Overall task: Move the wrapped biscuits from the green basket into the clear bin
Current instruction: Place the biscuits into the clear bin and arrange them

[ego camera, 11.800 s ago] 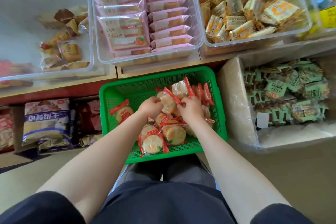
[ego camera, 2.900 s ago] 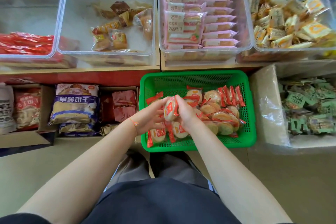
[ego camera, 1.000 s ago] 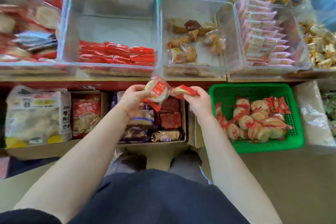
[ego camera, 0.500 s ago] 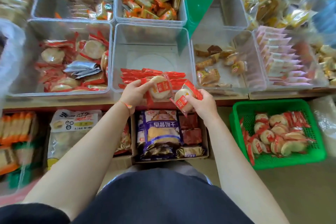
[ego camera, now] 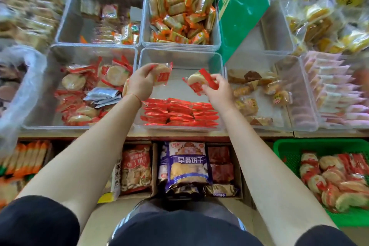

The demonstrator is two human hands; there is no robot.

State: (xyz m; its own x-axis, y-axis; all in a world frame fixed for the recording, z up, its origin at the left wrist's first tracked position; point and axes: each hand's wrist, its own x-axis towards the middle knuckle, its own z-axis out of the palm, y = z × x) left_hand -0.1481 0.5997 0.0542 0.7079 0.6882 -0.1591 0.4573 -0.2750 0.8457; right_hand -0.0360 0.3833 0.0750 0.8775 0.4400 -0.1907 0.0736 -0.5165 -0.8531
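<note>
**A:** Only the head view to go by. Where do the biscuits sit against the bin?

**B:** Both hands are raised over the clear plastic bin [ego camera: 220,86], the middle one in the front shelf row. The left hand [ego camera: 139,84] has its fingers curled round a round pale biscuit in a clear wrapper with a red label [ego camera: 162,73]. The right hand [ego camera: 216,91] pinches a second wrapped biscuit with red wrapper ends [ego camera: 197,82]; there may be more than one in that grip, I cannot tell.

**A:** So which way must they go?

**B:** Straight down and a little toward the person. A flat layer of red-wrapped packs [ego camera: 179,113] fills the near half of the bin floor, just below the wrists. The far half, under the held biscuits, is bare plastic.

**A:** Long axis?

**B:** The packs in the bin lie flat with their wrapper ends running left to right. The left biscuit is held nearly face-on, its sealed ends also pointing sideways. The right one is tilted, one red end pointing up and to the right, so I judge it needs a turn of the wrist to lie like the rest.

**A:** Which hand is nearer?

**B:** The right sits slightly lower and closer to the layer; the left is higher, near the far wall.

**A:** And the source?

**B:** The green plastic mesh basket [ego camera: 289,146] is low on the right, well apart, with many biscuits left in it.
</note>
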